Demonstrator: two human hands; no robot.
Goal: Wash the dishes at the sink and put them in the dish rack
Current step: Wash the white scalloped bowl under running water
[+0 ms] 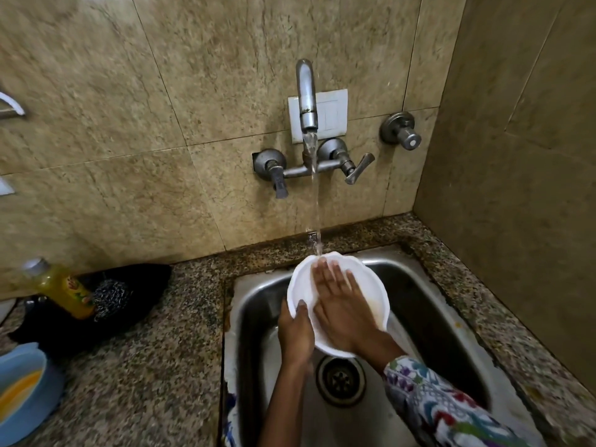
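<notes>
A white plate point(371, 287) with a scalloped rim is held tilted over the steel sink point(429, 304). My left hand point(295, 333) grips its lower left edge, thumb on the face. My right hand point(342, 304) lies flat on the plate's face, fingers spread and pointing up toward the stream. Water runs from the wall tap point(306, 95) and lands on the plate's top rim by my fingertips. No dish rack is in view.
The sink drain point(340, 380) lies below the plate. On the granite counter point(154, 350) at left are a yellow dish-soap bottle point(63, 290), a steel scrubber point(111, 298) on a black cloth, and a blue bowl point(22, 388). Tap levers point(356, 169) stick out from the wall.
</notes>
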